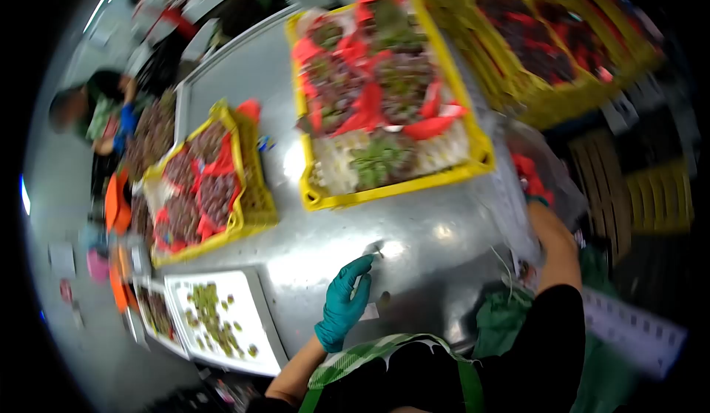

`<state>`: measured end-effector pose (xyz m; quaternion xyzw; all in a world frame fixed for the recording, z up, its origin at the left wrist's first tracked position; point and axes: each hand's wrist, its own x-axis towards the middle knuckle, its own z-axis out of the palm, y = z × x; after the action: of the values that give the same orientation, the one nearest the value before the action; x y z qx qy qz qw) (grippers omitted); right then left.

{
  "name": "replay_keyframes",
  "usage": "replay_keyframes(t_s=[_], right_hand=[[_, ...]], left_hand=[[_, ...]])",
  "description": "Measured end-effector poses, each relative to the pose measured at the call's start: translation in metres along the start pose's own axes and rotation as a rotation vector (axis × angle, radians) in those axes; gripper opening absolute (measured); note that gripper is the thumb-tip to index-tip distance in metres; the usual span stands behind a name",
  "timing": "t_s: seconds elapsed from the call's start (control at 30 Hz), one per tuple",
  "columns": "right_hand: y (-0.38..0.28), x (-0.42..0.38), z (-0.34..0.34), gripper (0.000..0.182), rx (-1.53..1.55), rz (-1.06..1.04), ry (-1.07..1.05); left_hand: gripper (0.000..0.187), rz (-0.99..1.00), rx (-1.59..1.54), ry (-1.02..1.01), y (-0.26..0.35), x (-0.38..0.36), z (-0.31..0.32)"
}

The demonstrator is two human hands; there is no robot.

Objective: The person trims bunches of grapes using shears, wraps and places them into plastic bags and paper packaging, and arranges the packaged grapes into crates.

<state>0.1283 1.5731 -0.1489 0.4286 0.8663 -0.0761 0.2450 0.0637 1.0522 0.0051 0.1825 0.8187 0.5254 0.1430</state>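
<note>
My left hand (pixel 345 302), in a teal glove, is over the metal table with thumb and forefinger stretched out and apart. Close to the forefinger's tip is a small dark scrap (pixel 377 252), too blurred to name. My right arm (pixel 555 243) reaches to the table's right side. There my right hand (pixel 538 201) is mostly hidden beside a clear plastic bag (pixel 566 191) with red material (pixel 529 176) in it. Ahead stands a yellow crate (pixel 399 193) holding several rosette succulents wrapped in red; a green succulent (pixel 377 163) sits at its near end on pale, bumpy lining.
Left of that stands another yellow crate (pixel 255 187) of wrapped succulents. A white tray (pixel 262 339) holds small green plant pieces. Stacked yellow crates (pixel 510 91) rise at the back right. Another person (pixel 103 113) in blue gloves works at the far left.
</note>
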Motion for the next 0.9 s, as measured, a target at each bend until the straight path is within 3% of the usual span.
replay_keyframes(t_s=[0.23,0.47,0.6,0.73,0.8,0.9], right_hand=[[-0.002,0.051,0.000,0.042,-0.195,-0.080,-0.075],[-0.017,0.060,-0.015,0.041,-0.284,-0.133,-0.088],[-0.055,0.063,-0.031,0.040,-0.396,-0.191,-0.078],[-0.080,0.062,-0.086,0.039,-0.629,-0.286,-0.073],[-0.085,0.053,-0.131,0.039,-0.673,-0.274,0.019],[-0.168,-0.051,-0.203,0.039,-0.214,-0.164,0.530]], left_hand=[[0.035,-0.172,-0.013,0.033,0.000,-0.001,-0.001],[0.040,-0.140,-0.052,0.021,0.012,-0.017,-0.009],[0.039,-0.005,0.010,0.184,0.009,-0.045,-0.033],[0.040,-0.019,0.018,0.250,0.000,-0.080,-0.060],[0.039,-0.016,0.005,0.285,0.000,-0.098,-0.072],[0.039,-0.036,-0.041,0.309,-0.011,-0.124,-0.084]])
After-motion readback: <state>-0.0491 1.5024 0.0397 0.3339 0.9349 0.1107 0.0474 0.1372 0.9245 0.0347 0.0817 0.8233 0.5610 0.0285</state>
